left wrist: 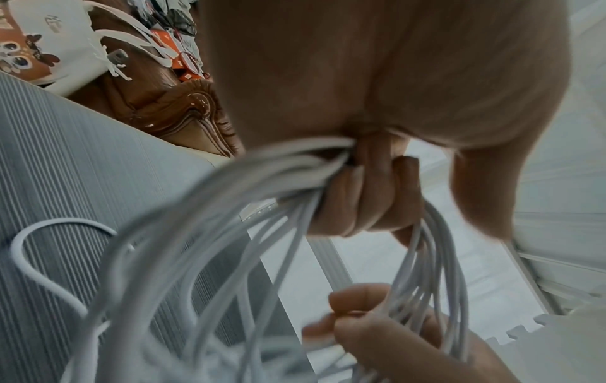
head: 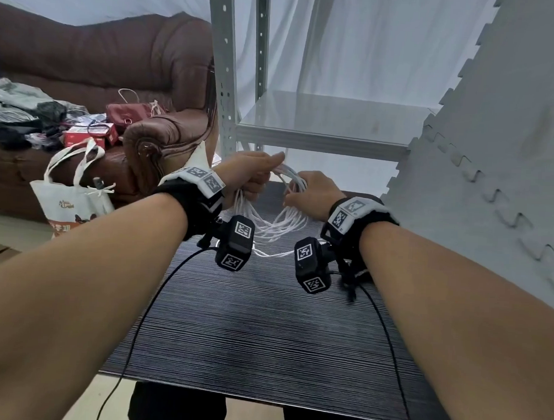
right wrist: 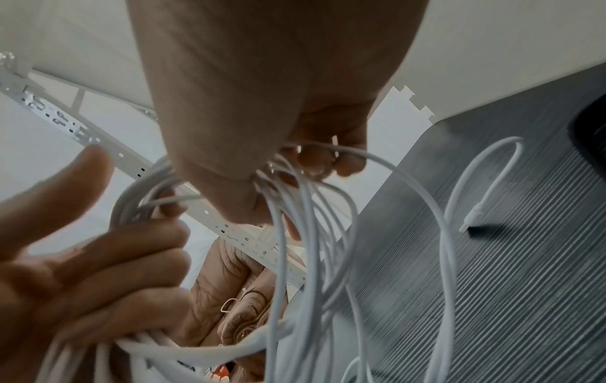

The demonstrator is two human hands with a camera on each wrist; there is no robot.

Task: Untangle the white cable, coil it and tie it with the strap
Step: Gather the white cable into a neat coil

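The left hand is closed around a bundle of loops of the white cable, its fingers curled tight over the gathered strands with the thumb stretched out above them. The right hand holds the same bundle just beside the left; its fingers are curled and pinch several strands. Between and below the two sets of fingers the loops hang loosely, sagging toward the dark ribbed tabletop. One free end of the cable, with its connector, lies on the tabletop below and to the near side of the right fingers. No strap can be made out. Beyond the fingers stands a grey metal shelf, and to the left of the left hand a brown sofa and a white tote bag.
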